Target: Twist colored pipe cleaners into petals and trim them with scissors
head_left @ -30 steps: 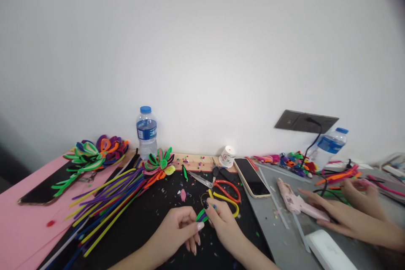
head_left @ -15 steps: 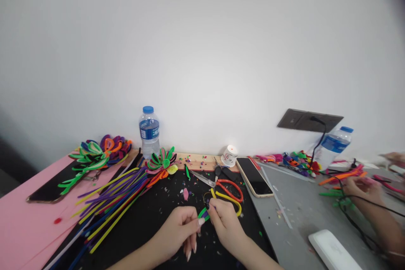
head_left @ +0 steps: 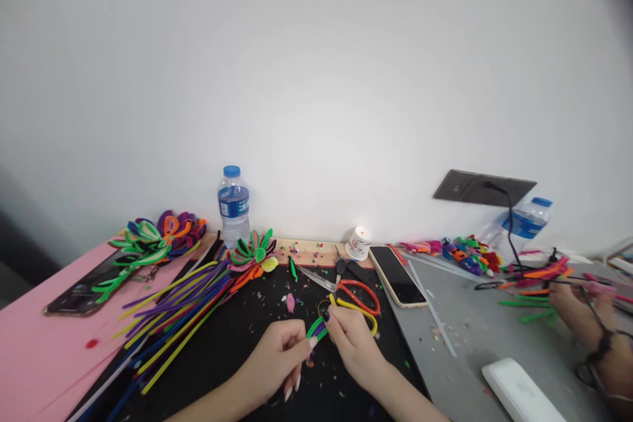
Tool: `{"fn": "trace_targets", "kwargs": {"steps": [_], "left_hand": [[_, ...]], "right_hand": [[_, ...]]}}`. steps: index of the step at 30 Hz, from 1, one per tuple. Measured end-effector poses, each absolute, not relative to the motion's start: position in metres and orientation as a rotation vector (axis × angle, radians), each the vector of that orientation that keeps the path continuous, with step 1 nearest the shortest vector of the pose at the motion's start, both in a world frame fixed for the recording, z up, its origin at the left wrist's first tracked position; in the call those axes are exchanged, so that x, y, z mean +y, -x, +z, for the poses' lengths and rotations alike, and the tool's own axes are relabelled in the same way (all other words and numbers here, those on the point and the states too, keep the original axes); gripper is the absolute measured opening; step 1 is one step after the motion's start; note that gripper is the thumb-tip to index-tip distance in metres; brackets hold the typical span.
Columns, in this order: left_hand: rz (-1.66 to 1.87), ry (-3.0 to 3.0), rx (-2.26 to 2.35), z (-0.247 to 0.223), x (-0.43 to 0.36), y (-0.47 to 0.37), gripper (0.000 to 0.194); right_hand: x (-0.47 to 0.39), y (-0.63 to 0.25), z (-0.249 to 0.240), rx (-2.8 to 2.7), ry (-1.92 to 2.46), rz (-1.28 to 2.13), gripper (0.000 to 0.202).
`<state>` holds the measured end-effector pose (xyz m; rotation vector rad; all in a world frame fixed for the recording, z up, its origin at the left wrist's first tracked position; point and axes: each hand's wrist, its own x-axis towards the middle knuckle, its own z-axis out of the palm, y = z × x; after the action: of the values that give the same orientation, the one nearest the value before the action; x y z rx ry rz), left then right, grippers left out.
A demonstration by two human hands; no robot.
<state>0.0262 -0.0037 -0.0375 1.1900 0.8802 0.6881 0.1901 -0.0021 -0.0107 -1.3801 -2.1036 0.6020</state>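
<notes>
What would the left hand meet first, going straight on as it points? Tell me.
Beyond the green-and-purple piece it pinches, the left hand would probably meet the right hand first, at the piece's other end; one view leaves depth unclear.

Little can be read. The upright bottle (head_left: 233, 214) by the wall has a blue label (head_left: 234, 202) with large white characters running round towards its right-hand edge; the first looks like the Chinese character 冰, and what follows is cut off by the curve. A small pale block of print on the same label is too tiny to read. The paper cup (head_left: 358, 243) carries dark and red markings on its white side, too small and blurred to make out. The tilted bottle (head_left: 524, 224) on the right also has a blue label, with white marks that cannot be read.
</notes>
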Motion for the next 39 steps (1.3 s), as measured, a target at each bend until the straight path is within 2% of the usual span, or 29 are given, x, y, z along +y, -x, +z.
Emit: {"fn": "trace_targets", "kwargs": {"steps": [3, 12, 28, 36, 39], "left_hand": [[0.7, -1.203, 0.93, -0.035, -0.004, -0.026, 0.035], [0.756, -1.378, 1.105, -0.023, -0.007, -0.03, 0.039], [0.764, -1.281, 0.842, -0.024, -0.006, -0.027, 0.023], [0.749, -1.23, 0.886, -0.025, -0.003, -0.031, 0.026], [0.786, -1.219, 0.869, -0.026, -0.001, -0.03, 0.028]], "right_hand": [[-0.003, -0.19, -0.012, -2.115, 1.375, 0.576, 0.033], [-0.003, -0.189, -0.013, -2.29, 1.433, 0.137, 0.028], [-0.005, -0.185, -0.015, -2.228, 1.253, 0.533, 0.028], [-0.003, -0.183, -0.017, -2.342, 1.306, 0.258, 0.027], [0.0, -0.185, -0.017, -2.3, 1.336, 0.253, 0.027]]}}
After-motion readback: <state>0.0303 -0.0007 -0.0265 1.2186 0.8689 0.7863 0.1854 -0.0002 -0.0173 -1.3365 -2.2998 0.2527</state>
